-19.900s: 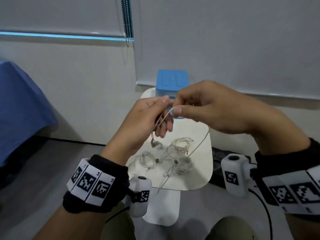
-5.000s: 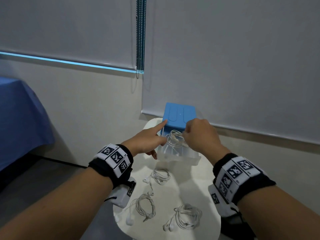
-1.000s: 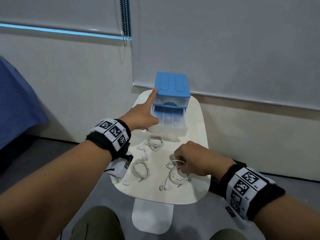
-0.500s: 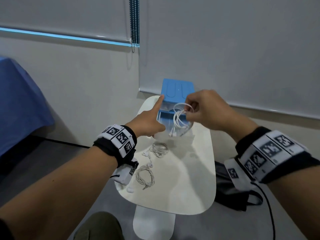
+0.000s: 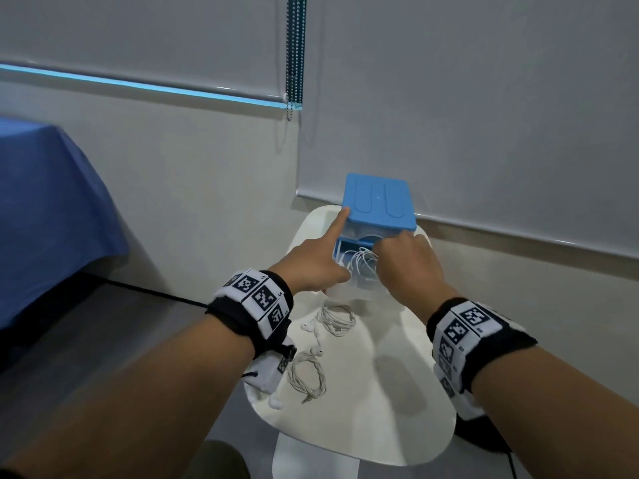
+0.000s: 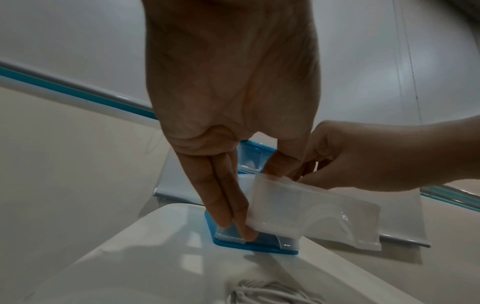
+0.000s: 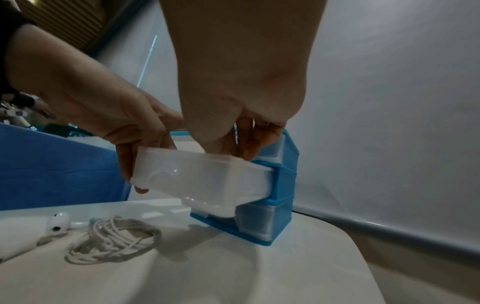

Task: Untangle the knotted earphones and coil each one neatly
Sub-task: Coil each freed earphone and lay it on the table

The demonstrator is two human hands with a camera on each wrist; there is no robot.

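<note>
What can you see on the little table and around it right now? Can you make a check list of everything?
Surface: white table, rounded edges, bare at the near right.
Job's things: two coiled earphones lie on the table, far coil and near coil; a third coil is going into the open clear drawer.
Clutter: blue drawer box at the table's far end.
Grips: left hand steadies the box, index finger on its top corner, other fingers on the drawer's side; right hand holds the third coil over the drawer.
Cables: black cable along the floor.
Surroundings: grey blinds, bead chain, blue cloth at left.
</note>
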